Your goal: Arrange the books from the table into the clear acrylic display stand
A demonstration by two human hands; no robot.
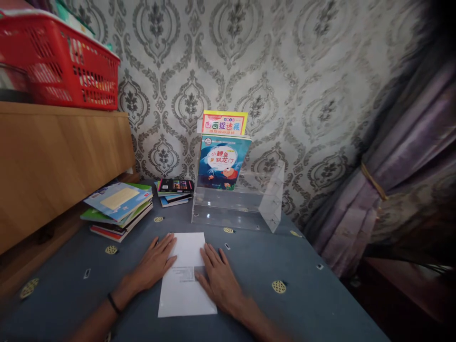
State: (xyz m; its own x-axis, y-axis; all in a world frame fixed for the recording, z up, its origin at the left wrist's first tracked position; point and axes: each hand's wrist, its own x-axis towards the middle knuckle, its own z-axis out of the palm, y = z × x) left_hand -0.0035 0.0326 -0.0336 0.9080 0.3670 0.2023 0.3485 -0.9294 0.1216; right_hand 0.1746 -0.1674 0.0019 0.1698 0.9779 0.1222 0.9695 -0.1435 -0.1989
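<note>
A white sheet of paper (185,299) with a small block of faint print lies flat on the table in front of me. My left hand (155,263) rests on its left edge, fingers stretched out and the thumb over the paper. On the opposite edge lies my right hand (219,275), palm down with fingers extended, partly covering a grey printed patch. Beyond the paper stands a clear acrylic book rack (231,216). It holds a blue picture book (223,164) in front of a taller yellow-edged book (224,124), both leaning back.
To the left is a stack of books (119,202), and behind it a smaller pile (175,187). A wooden cabinet (64,161) carrying a red plastic basket (89,76) borders the left side. A purple curtain (356,213) hangs at the right, past the edge of the table (306,308).
</note>
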